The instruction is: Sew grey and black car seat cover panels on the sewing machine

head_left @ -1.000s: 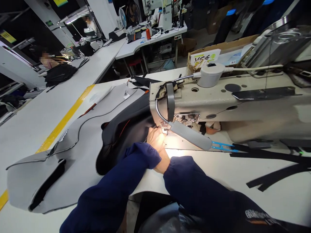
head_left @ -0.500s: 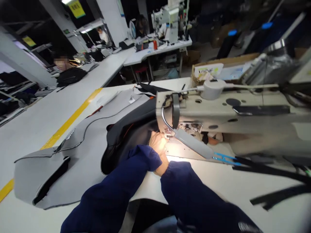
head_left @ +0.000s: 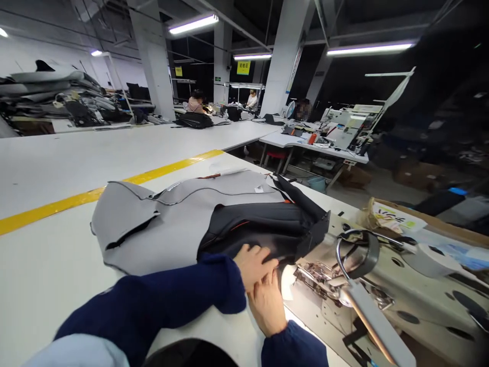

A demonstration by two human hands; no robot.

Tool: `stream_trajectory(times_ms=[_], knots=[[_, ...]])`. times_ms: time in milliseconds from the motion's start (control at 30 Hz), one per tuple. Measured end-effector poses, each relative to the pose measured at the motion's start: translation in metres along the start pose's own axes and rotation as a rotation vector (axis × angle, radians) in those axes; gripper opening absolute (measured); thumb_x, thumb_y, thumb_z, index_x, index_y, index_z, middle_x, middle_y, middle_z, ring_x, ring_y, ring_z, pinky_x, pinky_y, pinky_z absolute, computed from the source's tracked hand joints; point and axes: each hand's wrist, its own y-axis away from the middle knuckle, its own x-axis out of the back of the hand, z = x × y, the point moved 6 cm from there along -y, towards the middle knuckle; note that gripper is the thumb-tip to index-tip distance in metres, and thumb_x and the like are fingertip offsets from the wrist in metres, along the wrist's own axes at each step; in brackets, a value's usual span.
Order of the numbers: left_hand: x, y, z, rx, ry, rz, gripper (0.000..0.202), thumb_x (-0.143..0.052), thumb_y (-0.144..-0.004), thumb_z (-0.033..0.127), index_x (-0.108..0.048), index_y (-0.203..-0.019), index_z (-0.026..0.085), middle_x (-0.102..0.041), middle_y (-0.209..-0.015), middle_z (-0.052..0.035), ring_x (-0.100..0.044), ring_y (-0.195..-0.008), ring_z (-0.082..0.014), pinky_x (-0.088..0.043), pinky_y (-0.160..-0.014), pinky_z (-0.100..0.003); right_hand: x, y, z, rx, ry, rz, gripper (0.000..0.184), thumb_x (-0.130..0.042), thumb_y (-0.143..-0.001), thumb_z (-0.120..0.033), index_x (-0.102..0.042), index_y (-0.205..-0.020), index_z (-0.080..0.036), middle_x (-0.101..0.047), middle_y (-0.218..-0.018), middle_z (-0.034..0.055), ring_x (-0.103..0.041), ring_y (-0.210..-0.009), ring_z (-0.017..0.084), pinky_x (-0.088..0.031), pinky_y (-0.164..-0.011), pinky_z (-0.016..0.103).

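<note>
A black leather-look cover (head_left: pixel 260 237) with a grey lining (head_left: pixel 183 219) and thin orange stitching lies in folds on the white table. My left hand (head_left: pixel 255 266) grips its near edge from above, fingers bent over the black material. Just below and partly under those fingers, my right hand (head_left: pixel 267 303) is closed on the same edge, its fingertips partly hidden. Both hands are to the left of the lit needle area of a beige sewing machine (head_left: pixel 405 275). Part of the cover rests against the machine's head.
A grey lamp (head_left: pixel 378 321) on a bendy metal neck shines over the machine bed. Yellow tape (head_left: pixel 171 166) crosses the white table (head_left: pixel 46 173). Behind the machine stands a cardboard box (head_left: pixel 435 219) with papers. Other people sit at far worktables; another sewing machine (head_left: pixel 346 127) is at the back.
My view has swung up and to the left. My hands and the cover's edge have come away from the needle area, where they were before, and more of the machine's foot now shows.
</note>
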Motion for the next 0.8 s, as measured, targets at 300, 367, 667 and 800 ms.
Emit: stream_trajectory(times_ms=[300, 367, 667, 800], knots=[[-0.013, 0.046, -0.113, 0.412, 0.102, -0.183, 0.04, -0.038, -0.081, 0.002, -0.051, -0.115, 0.018, -0.061, -0.106, -0.013, -0.058, -0.099, -0.0244, -0.046, -0.079, -0.037, 0.016, 0.056, 0.001, 0.086, -0.084, -0.126, 0.035, -0.04, -0.092, -0.017, -0.052, -0.125, -0.013, -0.045, -0.139, 0.0203, -0.036, -0.133, 0.035, -0.043, -0.1, 0.058], [-0.01, 0.043, -0.131, 0.455, 0.129, -0.181, 0.034, -0.043, -0.079, 0.004, -0.054, -0.109, 0.018, -0.061, -0.108, -0.0133, -0.059, -0.099, -0.0247, -0.045, -0.083, -0.039, 0.028, 0.081, 0.002, 0.122, -0.071, -0.182, 0.035, -0.04, -0.093, -0.015, -0.052, -0.125, -0.014, -0.044, -0.141, 0.0175, -0.035, -0.135, 0.033, -0.042, -0.103, 0.055], [0.071, 0.158, -0.214, 0.743, 0.39, -0.264, 0.045, -0.054, -0.072, 0.059, -0.06, -0.07, 0.014, -0.061, -0.067, -0.0053, -0.056, -0.065, -0.0206, -0.043, -0.06, -0.026, 0.059, 0.14, 0.046, -0.096, 0.007, -0.069, 0.033, -0.041, -0.094, -0.025, -0.054, -0.122, -0.014, -0.047, -0.138, 0.0203, -0.042, -0.13, 0.035, -0.045, -0.099, 0.055], [0.106, 0.222, -0.217, 0.971, 0.626, -0.264, 0.057, -0.054, -0.054, 0.075, -0.054, -0.062, 0.018, -0.057, -0.061, -0.0015, -0.054, -0.063, -0.0194, -0.043, -0.059, -0.026, 0.053, 0.13, 0.044, -0.154, -0.078, -0.072, 0.032, -0.039, -0.095, -0.025, -0.056, -0.12, -0.016, -0.047, -0.138, 0.0192, -0.039, -0.131, 0.036, -0.041, -0.101, 0.056]])
